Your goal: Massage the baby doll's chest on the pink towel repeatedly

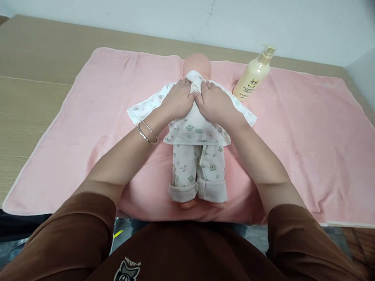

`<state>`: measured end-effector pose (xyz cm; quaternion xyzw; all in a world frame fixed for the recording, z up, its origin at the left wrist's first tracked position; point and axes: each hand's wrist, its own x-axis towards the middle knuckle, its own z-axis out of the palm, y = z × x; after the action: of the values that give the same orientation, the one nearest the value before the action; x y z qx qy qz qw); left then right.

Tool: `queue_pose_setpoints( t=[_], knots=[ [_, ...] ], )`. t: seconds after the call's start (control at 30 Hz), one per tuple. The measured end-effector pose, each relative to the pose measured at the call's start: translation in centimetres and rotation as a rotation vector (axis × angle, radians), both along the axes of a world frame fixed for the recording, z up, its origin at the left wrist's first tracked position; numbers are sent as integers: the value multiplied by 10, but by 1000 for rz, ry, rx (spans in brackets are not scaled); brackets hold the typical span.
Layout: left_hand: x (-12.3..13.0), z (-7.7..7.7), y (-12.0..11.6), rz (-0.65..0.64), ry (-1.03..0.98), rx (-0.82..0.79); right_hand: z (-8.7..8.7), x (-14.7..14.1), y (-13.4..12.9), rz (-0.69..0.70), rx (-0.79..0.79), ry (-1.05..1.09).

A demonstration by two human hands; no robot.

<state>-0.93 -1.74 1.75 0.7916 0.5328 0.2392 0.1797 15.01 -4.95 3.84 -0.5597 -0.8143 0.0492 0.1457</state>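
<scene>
A baby doll [196, 64] lies on a pink blanket with its head away from me, and its face does not show. It wears a white printed top [197, 134] with long sleeves spread to both sides, and matching trousers [186, 166] with turned-up cuffs. My left hand [179, 99] lies flat on the upper part of the top, fingers stretched out. Beside it my right hand [217, 102] rests flat on the top too, its thumb close to the left thumb. Neither hand grasps anything.
A cream pump bottle [253, 74] stands on the pink blanket [302, 135], right of the doll's head. Under the blanket is a wooden table [27, 105], its far side near a white wall [151, 11]. The near table edge lies close to my body.
</scene>
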Motion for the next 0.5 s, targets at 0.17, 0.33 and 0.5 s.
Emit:
queue_pose_setpoints(
  t=[0.17, 0.33, 0.5],
  knots=[
    [-1, -4, 2, -10, -8, 21, 1, 0, 2, -39, -22, 21],
    [8, -4, -18, 24, 69, 96, -4, 6, 21, -69, -16, 66],
    [6, 1, -15, 15, 100, 44, -3, 5, 16, -62, -38, 59]
  ],
)
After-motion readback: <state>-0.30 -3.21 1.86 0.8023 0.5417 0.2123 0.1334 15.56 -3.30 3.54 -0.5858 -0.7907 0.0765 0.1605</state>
